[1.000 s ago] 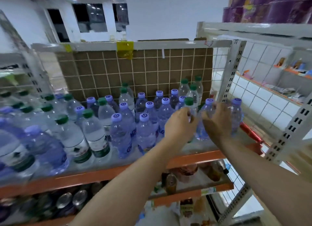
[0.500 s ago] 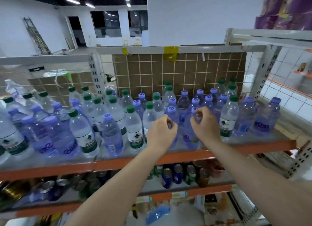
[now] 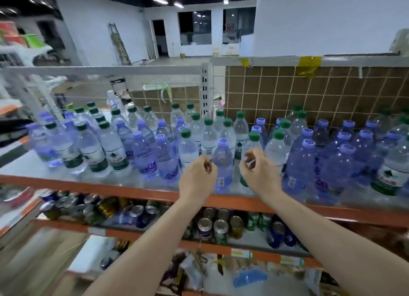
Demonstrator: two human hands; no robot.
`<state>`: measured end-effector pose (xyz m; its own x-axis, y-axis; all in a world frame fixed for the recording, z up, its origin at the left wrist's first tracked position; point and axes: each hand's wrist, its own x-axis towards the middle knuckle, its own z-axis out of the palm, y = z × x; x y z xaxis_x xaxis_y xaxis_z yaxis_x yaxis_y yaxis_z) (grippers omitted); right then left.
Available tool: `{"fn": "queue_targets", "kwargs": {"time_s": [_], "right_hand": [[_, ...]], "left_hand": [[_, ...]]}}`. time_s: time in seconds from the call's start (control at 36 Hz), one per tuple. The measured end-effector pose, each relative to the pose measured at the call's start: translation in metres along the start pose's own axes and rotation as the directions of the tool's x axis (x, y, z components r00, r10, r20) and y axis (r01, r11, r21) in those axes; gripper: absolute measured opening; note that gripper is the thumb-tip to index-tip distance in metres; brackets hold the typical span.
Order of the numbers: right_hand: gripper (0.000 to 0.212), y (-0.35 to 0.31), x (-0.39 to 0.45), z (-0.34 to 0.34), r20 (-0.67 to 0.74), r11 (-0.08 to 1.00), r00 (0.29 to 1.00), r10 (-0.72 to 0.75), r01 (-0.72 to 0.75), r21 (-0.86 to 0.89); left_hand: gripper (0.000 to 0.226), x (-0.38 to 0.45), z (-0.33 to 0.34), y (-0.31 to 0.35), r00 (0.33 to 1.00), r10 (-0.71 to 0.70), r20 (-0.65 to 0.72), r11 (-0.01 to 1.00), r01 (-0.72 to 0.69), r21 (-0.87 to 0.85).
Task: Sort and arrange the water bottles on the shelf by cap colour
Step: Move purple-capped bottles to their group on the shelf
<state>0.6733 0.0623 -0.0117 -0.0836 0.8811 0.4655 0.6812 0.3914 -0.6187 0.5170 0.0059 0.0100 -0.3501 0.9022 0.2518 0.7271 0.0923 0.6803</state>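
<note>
Hovering: both hands hang over the front edge of the shelf (image 3: 221,199), neither one gripping anything.
Left hand (image 3: 195,180): fingers curled loosely inward, empty, at 9 o'clock of the purple-capped bottle (image 3: 223,163), just beside it.
Right hand (image 3: 260,176): fingers half curled, empty, at 3 o'clock of that bottle and in front of a green-capped bottle (image 3: 252,149).
Water bottles: standing upright and tightly packed across the shelf; green caps (image 3: 186,133) and purple caps (image 3: 308,143) are mixed, green mostly from 9 to 12 o'clock, purple mostly toward 3 o'clock.
Risk, toppling: bottles stand touching, so lifting one at a tilt would likely knock its neighbours over in a row.
Risk, front edge: the front row stands near the lip; a sideways push could send a bottle down onto the cans (image 3: 212,229) on the lower shelf.
Risk, missort: purple caps deep among green ones are partly hidden and could be overlooked.
Risk, grip: the thin plastic walls may buckle under a hard squeeze.
</note>
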Motion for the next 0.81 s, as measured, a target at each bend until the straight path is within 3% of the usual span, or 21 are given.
{"fn": "queue_targets", "kwargs": {"time_s": [0.17, 0.5, 0.67, 0.81], "right_hand": [[0.013, -0.038, 0.008, 0.048, 0.112, 0.983, 0.98, -0.167, 0.155, 0.103], [0.016, -0.077, 0.023, 0.107, 0.277, 0.96, 0.927, -0.251, 0.202, 0.193], [0.041, -0.095, 0.027, 0.139, 0.404, 0.969, 0.89, -0.21, 0.135, 0.205], [0.062, -0.11, 0.032, 0.17, 0.383, 0.983, 0.91, -0.16, 0.112, 0.147]], "left_hand": [[0.018, 0.008, -0.032, -0.045, 0.985, -0.112, -0.129, 0.993, 0.115, 0.018], [0.015, 0.031, -0.071, -0.109, 0.928, -0.259, -0.268, 0.959, 0.279, 0.041], [0.025, 0.053, -0.081, -0.138, 0.924, -0.302, -0.235, 0.951, 0.311, 0.001], [0.04, 0.086, -0.086, -0.166, 0.943, -0.272, -0.189, 0.961, 0.277, 0.001]]}}
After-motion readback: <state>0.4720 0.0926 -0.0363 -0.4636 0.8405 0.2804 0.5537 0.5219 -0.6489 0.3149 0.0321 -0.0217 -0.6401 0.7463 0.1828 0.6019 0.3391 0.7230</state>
